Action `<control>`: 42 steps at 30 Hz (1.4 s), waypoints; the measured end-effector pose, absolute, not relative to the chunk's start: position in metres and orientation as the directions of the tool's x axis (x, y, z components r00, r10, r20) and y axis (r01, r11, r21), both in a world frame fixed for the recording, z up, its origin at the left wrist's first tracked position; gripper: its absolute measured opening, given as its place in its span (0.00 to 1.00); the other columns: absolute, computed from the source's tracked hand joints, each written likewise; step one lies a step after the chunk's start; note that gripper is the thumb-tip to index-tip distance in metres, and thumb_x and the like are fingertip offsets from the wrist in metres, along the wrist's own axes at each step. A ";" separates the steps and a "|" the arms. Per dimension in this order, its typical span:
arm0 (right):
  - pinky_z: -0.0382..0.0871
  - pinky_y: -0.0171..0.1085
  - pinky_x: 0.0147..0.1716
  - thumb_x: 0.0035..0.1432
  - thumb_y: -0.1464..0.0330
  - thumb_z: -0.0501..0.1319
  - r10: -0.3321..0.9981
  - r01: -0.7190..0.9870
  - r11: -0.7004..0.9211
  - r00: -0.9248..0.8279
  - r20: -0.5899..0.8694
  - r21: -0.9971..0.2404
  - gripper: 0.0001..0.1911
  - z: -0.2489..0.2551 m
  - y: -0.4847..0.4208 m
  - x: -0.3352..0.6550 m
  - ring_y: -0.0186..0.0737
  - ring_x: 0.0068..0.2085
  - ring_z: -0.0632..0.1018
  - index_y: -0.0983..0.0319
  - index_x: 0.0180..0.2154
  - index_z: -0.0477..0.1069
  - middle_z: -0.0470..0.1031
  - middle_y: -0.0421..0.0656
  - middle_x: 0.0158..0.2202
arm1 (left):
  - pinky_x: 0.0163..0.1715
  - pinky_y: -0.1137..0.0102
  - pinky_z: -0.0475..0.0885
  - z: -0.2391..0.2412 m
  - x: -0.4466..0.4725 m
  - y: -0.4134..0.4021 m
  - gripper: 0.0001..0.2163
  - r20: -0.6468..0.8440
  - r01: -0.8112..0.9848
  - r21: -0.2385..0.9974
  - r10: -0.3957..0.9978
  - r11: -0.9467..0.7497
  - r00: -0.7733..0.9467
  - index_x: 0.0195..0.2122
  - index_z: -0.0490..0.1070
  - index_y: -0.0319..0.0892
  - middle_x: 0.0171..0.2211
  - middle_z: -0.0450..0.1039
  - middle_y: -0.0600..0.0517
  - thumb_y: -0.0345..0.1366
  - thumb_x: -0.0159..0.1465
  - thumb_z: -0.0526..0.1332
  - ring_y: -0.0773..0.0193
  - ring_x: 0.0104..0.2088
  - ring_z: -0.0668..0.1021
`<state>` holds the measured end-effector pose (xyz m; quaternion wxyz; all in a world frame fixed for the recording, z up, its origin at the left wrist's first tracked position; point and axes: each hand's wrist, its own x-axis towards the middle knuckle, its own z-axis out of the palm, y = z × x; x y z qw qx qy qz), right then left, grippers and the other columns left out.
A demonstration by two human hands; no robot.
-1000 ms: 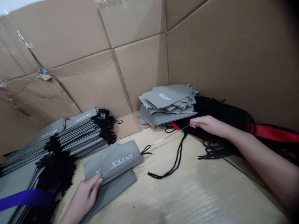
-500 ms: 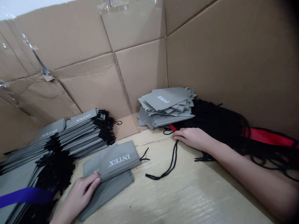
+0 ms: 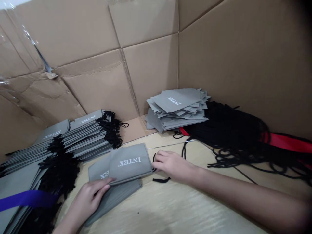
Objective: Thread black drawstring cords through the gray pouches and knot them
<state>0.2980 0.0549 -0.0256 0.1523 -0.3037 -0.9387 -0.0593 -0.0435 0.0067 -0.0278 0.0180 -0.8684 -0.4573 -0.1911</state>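
Grey fabric pouches (image 3: 131, 159) with white INTEX lettering lie in a small overlapping pile in front of me. My left hand (image 3: 94, 195) pinches the near edge of the top pouch between thumb and fingers. At that pouch's right end, my right hand (image 3: 164, 162) is closed on its short black cord (image 3: 154, 159), partly hidden by the fingers. Another black cord (image 3: 162, 179) lies on the table just under my right hand, its length partly covered by it. More grey pouches (image 3: 113, 198) lie beneath, turned at an angle.
Stacks of corded grey pouches (image 3: 85, 136) stand at left, near a blue strip (image 3: 26, 200). Loose grey pouches (image 3: 180, 104) are piled at the back beside a bundle of black cords (image 3: 226, 123) with a red band (image 3: 287, 142). Cardboard walls (image 3: 151, 65) enclose the table's back and right.
My right hand has moved left from the cord bundle's red-banded end to the pouch's cord end. The top pouch has shifted slightly right with my left hand still on it.
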 end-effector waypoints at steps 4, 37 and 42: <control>0.57 0.34 0.30 0.62 0.74 0.52 0.476 0.509 0.860 -0.831 0.289 0.047 0.10 -0.020 0.068 0.317 0.38 0.34 0.69 0.61 0.33 0.70 0.74 0.41 0.29 | 0.38 0.78 0.75 -0.033 -0.046 0.008 0.12 0.398 0.800 0.129 0.769 -0.586 0.500 0.43 0.74 0.45 0.39 0.79 0.55 0.39 0.65 0.53 0.65 0.38 0.80; 0.66 0.37 0.38 0.59 0.60 0.57 0.695 0.659 0.719 -0.680 0.232 -0.223 0.19 -0.015 0.089 0.339 0.43 0.41 0.73 0.60 0.50 0.67 0.71 0.47 0.40 | 0.35 0.80 0.73 -0.036 -0.048 0.003 0.19 0.235 0.772 0.246 0.809 -0.586 0.539 0.58 0.60 0.53 0.38 0.79 0.55 0.35 0.65 0.52 0.68 0.35 0.81; 0.64 0.39 0.44 0.60 0.63 0.56 0.608 0.536 0.788 -0.755 0.245 -0.303 0.16 -0.014 0.078 0.328 0.43 0.48 0.68 0.56 0.50 0.66 0.68 0.45 0.46 | 0.28 0.81 0.72 -0.033 -0.047 0.000 0.19 0.277 0.771 0.187 0.786 -0.608 0.553 0.58 0.60 0.52 0.27 0.77 0.56 0.37 0.65 0.52 0.71 0.26 0.79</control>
